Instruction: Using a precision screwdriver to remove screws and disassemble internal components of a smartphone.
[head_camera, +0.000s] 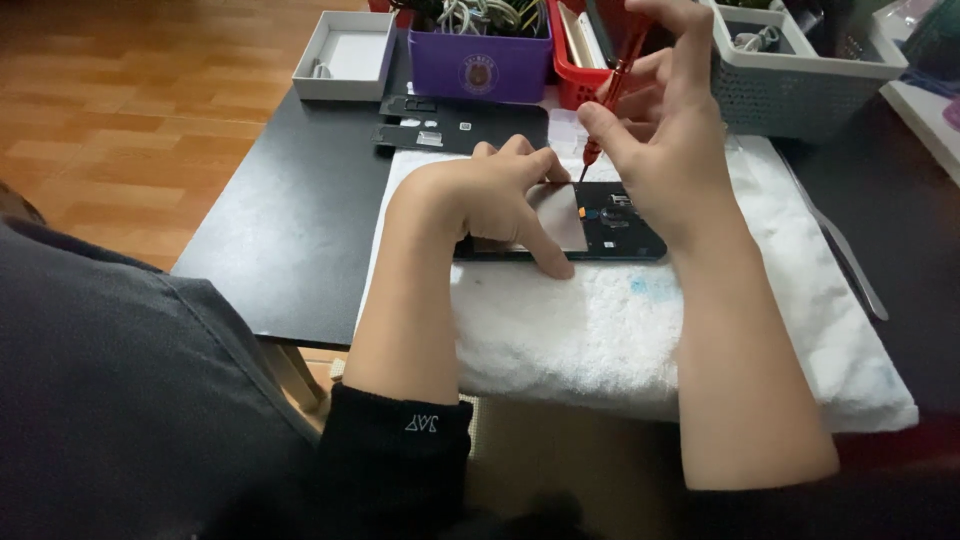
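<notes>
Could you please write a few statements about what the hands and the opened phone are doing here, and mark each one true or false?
1. The right hand holds a red screwdriver. True.
2. The left hand presses on the opened phone. True.
3. The phone lies on bare wood floor. False: it lies on a white towel.
4. The purple basket sits near the person's sleeve. False: it stands at the table's far edge.

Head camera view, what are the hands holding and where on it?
The right hand grips a red screwdriver by its handle, tip down on the opened phone. The left hand presses flat on the phone, steadying rather than gripping.
</notes>
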